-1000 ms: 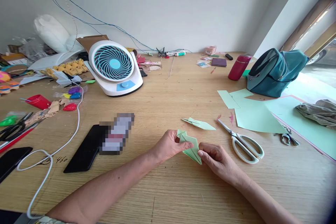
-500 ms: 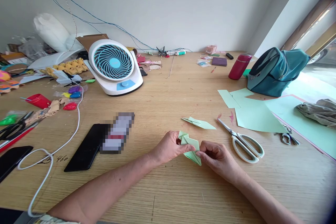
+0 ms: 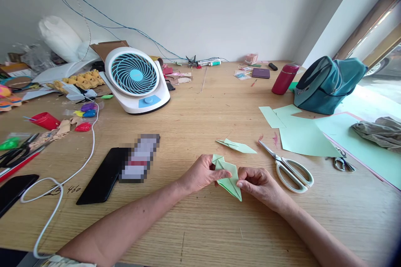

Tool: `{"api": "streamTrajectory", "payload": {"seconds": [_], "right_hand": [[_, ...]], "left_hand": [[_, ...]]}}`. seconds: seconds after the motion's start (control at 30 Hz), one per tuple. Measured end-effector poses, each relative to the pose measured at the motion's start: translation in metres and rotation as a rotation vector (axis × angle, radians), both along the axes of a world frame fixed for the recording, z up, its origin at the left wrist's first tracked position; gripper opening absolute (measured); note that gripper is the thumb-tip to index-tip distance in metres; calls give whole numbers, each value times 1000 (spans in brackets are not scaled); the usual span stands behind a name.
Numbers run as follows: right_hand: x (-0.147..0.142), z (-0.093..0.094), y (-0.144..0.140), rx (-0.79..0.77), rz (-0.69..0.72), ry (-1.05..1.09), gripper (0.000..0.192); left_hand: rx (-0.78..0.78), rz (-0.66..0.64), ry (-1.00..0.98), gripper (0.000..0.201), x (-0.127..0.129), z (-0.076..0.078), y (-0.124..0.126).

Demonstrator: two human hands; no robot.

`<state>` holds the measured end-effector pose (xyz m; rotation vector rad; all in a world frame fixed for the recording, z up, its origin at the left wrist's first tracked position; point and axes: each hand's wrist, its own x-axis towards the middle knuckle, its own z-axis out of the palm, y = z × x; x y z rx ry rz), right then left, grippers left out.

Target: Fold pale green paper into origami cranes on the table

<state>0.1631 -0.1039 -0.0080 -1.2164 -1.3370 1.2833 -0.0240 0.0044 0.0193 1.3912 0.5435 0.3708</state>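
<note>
Near the front edge of the wooden table (image 3: 200,104), both hands meet over a folded piece of pale green paper (image 3: 228,175), which lies low against the tabletop between them. The left hand (image 3: 202,173) pinches the paper's upper left part, fingers (image 3: 219,174) closed on it from the side, which seems to pin the stacked layers so they do not slide. The right hand (image 3: 258,183) grips the lower right edge, thumb and forefinger pressed together on the paper near its pointed tip, apparently to bear down on a crease while the other hand steadies it. The paper sits flat rather than lifted, so the table serves as backing for the pressure.

Just beyond the hands lies a second folded green piece (image 3: 237,146), set apart and untouched. White-handled scissors (image 3: 288,169) rest just right of the right hand, blades pointing away toward the far left, within easy reach. Further right are cut sheets of green paper (image 3: 303,137) and a smaller pair of scissors (image 3: 343,163). A teal bag (image 3: 327,83) and a red bottle (image 3: 283,79) stand well back on the right; a white and blue desk fan (image 3: 136,79) stands at the far left. A black phone (image 3: 102,177) and a white cable (image 3: 78,167) lie to the left, well apart from the folding.
</note>
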Motion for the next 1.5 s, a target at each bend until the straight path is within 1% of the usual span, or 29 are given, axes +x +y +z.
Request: {"api": "streamTrajectory", "payload": {"seconds": [0.13,0.23,0.43,0.53,0.6,0.7,0.8,0.9,1.0,1.1,1.2,1.3,1.37,1.43,1.5], "right_hand": [[0,-2,0,-14,-32,-39,35],[-2,1,0,-11,-35,-97,37],[-6,10,-1,68,-1,-239,44],[-7,12,-2,84,3,-295,44],[-9,12,-3,87,0,-315,39],[-11,13,-4,79,19,-355,33],[-12,14,-4,53,35,-392,34],[-11,14,-4,33,45,-404,35],[-10,14,-4,32,58,-414,36],[-9,12,-4,59,11,-435,35],[-8,10,-4,105,-102,-461,37],[-8,7,-3,170,-206,-525,37],[-8,4,-2,221,-229,-587,34],[-9,1,-2,261,-222,-638,31],[-11,-1,-2,279,-201,-667,28]], "left_hand": [[-7,13,16,48,0,1,0],[-2,9,40,47,0,1,0],[66,-78,39,43,1,0,-3],[79,-97,46,40,2,-2,-4],[76,-66,51,40,2,-4,-3],[48,24,53,39,2,-6,0],[8,84,47,40,1,-7,4],[-16,91,36,44,0,-7,5],[-43,56,28,46,0,-4,5],[-89,30,-2,48,-1,1,6],[-124,43,-35,51,-4,4,7],[-120,13,-14,53,-4,3,6],[-90,-5,24,55,-2,-1,3],[-27,10,70,54,0,-7,-3],[59,46,91,47,3,-14,-8]]}}
